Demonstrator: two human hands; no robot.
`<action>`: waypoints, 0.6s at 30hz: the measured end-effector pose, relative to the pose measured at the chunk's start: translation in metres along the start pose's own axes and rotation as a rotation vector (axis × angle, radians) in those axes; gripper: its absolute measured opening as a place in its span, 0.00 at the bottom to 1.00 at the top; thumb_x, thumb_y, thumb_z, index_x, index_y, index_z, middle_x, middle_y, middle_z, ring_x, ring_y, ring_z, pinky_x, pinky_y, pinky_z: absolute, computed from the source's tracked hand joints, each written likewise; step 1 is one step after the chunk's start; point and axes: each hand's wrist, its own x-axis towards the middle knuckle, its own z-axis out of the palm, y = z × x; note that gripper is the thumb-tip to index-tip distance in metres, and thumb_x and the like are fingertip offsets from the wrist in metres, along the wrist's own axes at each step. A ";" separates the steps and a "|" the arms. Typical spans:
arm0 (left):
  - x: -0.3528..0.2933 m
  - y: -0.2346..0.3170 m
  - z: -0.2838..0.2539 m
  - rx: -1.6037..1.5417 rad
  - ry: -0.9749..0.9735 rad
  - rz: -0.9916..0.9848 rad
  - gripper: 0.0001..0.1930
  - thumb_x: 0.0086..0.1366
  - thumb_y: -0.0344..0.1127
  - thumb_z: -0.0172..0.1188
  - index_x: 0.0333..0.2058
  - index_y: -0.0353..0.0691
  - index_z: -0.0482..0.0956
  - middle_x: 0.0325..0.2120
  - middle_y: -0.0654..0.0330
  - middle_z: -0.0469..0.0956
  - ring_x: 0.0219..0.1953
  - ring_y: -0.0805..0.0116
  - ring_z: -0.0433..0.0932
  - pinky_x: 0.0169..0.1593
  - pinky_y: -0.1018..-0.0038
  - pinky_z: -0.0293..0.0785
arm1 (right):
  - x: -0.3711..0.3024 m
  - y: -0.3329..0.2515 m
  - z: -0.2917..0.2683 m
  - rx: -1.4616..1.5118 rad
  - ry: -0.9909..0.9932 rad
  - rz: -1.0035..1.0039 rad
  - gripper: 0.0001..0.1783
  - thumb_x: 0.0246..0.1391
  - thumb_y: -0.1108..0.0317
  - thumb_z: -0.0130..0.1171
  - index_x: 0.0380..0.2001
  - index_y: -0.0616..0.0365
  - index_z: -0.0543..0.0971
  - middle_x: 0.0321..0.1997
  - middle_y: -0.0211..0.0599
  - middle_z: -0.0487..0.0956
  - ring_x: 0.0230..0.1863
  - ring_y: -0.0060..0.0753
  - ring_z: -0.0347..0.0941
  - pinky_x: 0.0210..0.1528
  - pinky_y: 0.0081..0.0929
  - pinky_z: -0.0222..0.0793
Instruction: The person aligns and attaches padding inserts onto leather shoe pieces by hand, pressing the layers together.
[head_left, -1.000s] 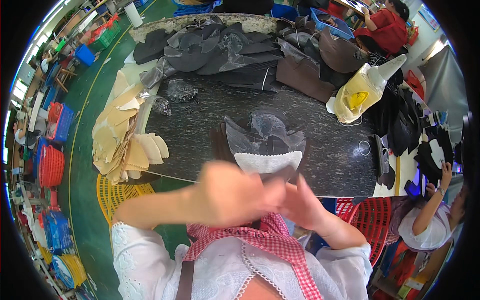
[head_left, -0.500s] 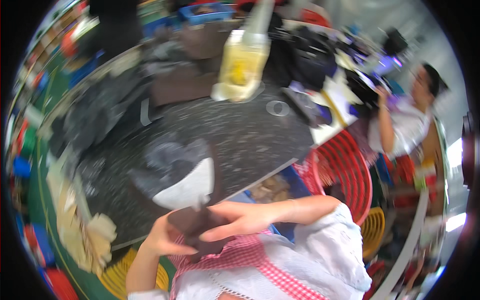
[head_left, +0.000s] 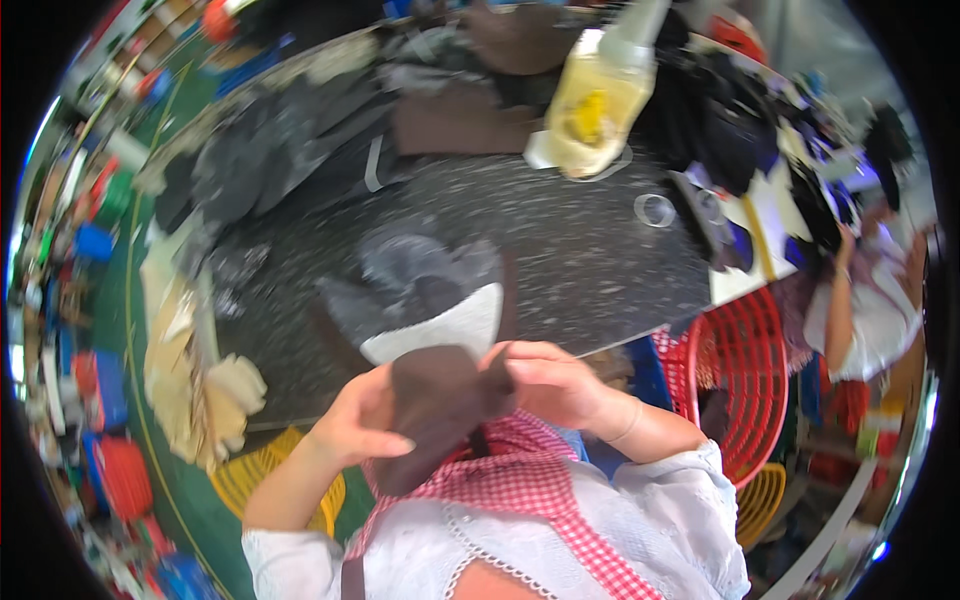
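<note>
A dark brown, curved, leather-like piece (head_left: 432, 415) is held up in front of my chest, over the table's near edge. My left hand (head_left: 358, 420) grips its left side, thumb across the front and fingers behind. With the fingers bent, my right hand (head_left: 560, 385) pinches the piece's right edge. Just beyond them, a white piece with a curved edge (head_left: 445, 330) and crumpled clear plastic (head_left: 410, 265) lie on the dark speckled table (head_left: 570, 260).
A clear bottle with yellow contents (head_left: 595, 115) stands at the table's far side. Dark sheets (head_left: 290, 140) and a brown sheet (head_left: 455, 122) lie at the back. Red basket (head_left: 745, 385) is at right, yellow basket (head_left: 265, 475) at lower left. Another person (head_left: 865, 300) works at right.
The view has shifted, so the table sits further right and higher. The brown piece has been turned and shows a broader face; my right hand has moved to its right edge.
</note>
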 end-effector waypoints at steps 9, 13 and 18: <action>-0.007 0.000 -0.009 -0.032 -0.029 -0.014 0.39 0.48 0.20 0.64 0.61 0.32 0.60 0.57 0.53 0.67 0.60 0.64 0.66 0.64 0.65 0.58 | 0.016 0.005 -0.011 -0.104 -0.221 -0.072 0.19 0.54 0.65 0.61 0.47 0.63 0.76 0.47 0.38 0.78 0.49 0.29 0.74 0.54 0.29 0.67; -0.014 0.002 -0.017 -0.038 -0.113 0.020 0.38 0.49 0.18 0.63 0.61 0.32 0.60 0.57 0.52 0.67 0.60 0.63 0.66 0.63 0.65 0.59 | 0.006 0.008 -0.016 -0.212 -0.157 -0.123 0.20 0.54 0.66 0.61 0.49 0.62 0.75 0.48 0.39 0.78 0.50 0.31 0.74 0.55 0.31 0.68; -0.010 0.029 -0.016 0.104 -0.020 0.069 0.35 0.51 0.18 0.62 0.60 0.33 0.62 0.54 0.53 0.70 0.57 0.65 0.69 0.59 0.68 0.65 | 0.012 0.003 -0.001 0.136 0.069 -0.273 0.23 0.55 0.69 0.58 0.55 0.59 0.70 0.51 0.37 0.76 0.53 0.32 0.72 0.54 0.32 0.69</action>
